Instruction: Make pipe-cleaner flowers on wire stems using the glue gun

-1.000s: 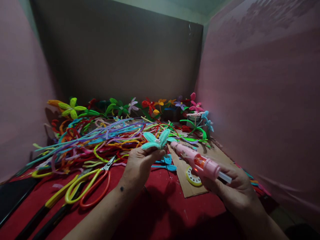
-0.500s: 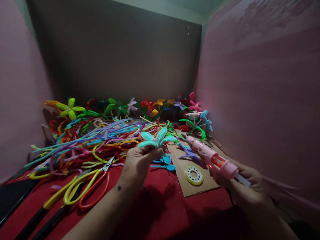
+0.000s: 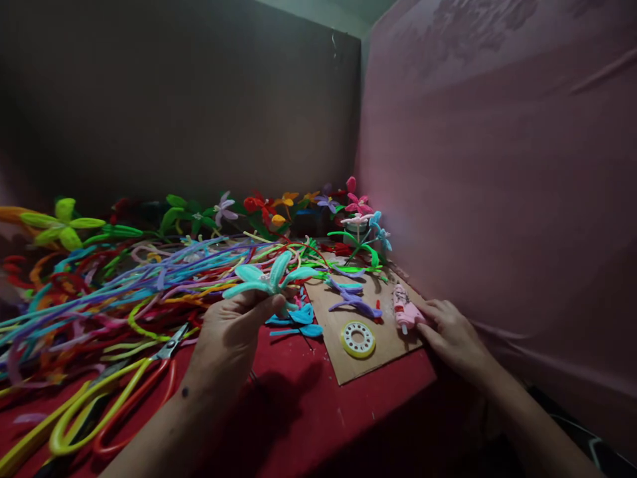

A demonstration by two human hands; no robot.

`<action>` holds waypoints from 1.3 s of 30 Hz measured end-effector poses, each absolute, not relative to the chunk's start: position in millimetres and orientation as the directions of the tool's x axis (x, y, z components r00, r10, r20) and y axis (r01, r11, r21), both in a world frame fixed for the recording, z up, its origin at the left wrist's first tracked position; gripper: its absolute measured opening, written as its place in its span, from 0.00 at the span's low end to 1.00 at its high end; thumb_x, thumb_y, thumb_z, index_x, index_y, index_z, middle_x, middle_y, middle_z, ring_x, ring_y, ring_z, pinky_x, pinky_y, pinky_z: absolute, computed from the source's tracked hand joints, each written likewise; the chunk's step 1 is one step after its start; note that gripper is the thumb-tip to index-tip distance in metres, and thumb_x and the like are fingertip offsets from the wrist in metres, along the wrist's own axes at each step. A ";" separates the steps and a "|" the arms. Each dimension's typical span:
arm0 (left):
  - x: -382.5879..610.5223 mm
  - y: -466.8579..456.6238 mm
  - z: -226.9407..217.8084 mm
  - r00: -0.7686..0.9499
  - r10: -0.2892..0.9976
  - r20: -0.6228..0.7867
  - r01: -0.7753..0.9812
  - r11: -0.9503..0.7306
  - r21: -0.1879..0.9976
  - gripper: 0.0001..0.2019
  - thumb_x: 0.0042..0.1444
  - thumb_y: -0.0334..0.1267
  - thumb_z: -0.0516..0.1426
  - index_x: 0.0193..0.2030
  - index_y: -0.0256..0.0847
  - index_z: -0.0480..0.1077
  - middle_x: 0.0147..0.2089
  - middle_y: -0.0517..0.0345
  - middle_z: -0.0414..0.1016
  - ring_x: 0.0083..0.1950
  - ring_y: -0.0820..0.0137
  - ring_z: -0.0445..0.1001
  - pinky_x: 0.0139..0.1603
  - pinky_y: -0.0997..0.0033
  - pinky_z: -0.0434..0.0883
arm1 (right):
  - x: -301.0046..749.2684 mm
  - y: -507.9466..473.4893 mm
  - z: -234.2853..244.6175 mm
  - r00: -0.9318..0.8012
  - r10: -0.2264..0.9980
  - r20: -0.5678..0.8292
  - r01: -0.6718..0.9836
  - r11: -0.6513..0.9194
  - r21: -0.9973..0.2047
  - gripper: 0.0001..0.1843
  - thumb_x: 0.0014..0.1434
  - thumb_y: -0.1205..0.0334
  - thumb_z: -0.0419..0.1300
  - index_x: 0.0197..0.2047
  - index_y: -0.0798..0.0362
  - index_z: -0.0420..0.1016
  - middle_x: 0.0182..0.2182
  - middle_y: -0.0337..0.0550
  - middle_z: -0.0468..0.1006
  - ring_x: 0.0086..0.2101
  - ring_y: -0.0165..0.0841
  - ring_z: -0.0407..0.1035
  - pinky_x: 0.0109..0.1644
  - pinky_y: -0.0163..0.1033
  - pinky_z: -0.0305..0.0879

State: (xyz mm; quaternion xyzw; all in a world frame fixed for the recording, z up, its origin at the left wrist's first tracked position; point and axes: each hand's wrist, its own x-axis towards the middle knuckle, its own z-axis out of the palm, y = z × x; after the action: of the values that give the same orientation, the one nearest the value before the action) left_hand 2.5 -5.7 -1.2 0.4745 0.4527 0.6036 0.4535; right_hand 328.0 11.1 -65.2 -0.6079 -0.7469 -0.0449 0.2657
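"Flower [image 3: 273, 277] in turquoise, pinched between thumb and fingers of the left hand [image 3: 226, 332], is held up before a heap of fuzzy stems [image 3: 172, 265]. Which way does it face?"

"Its pale centre tilts upward and toward the camera, petals fanning left to right. At right, a pink glue gun [image 3: 401, 307] lies on cardboard [image 3: 348, 366], long axis running away from the wearer, nozzle at the far end, rear toward the near edge."

"And the right hand [image 3: 452, 335]?"

"Fingertips meet the gun's handle; whether they grip it, I cannot tell."

"Room to move?"

"Cardboard shows between gun and spool [image 3: 358, 352]; red cloth [image 3: 378, 398] spans from the board's near edge to its own border. Pink wall [image 3: 497, 199] rises beyond the hand."
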 end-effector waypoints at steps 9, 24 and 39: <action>0.3 -3.5 0.2 -0.158 0.976 0.149 -0.151 -0.173 0.973 0.06 0.43 0.38 0.64 0.22 0.38 0.74 0.23 0.60 0.75 0.28 0.72 0.71 0.38 0.74 0.67 | 327.1 38.4 -66.5 -0.189 0.862 0.471 0.958 0.267 -0.104 0.17 0.56 0.66 0.49 0.44 0.59 0.75 0.42 0.56 0.74 0.42 0.43 0.65 0.48 0.47 0.63; 11.0 -9.9 0.5 0.078 0.991 0.105 -0.478 -0.055 0.877 0.04 0.41 0.31 0.65 0.27 0.36 0.77 0.26 0.56 0.77 0.29 0.72 0.74 0.35 0.76 0.71 | 175.7 10.3 0.9 -0.225 0.904 0.363 -0.344 0.275 -0.898 0.20 0.45 0.67 0.66 0.43 0.51 0.70 0.31 0.37 0.76 0.30 0.28 0.72 0.36 0.35 0.69; 4.7 -9.7 -2.5 0.185 0.978 0.094 -0.252 -0.045 0.967 0.05 0.47 0.35 0.61 0.28 0.36 0.77 0.27 0.55 0.78 0.30 0.70 0.73 0.38 0.71 0.68 | 190.4 9.9 30.2 -0.194 0.642 0.741 -0.143 0.729 -0.669 0.07 0.46 0.72 0.66 0.29 0.51 0.77 0.27 0.36 0.70 0.30 0.27 0.65 0.33 0.34 0.64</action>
State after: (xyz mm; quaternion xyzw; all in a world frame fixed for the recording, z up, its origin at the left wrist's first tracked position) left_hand 4.7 -9.7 -2.5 0.4981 0.3643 0.5240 0.5870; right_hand 190.4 9.9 30.2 -0.1778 -0.7022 0.3222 0.6095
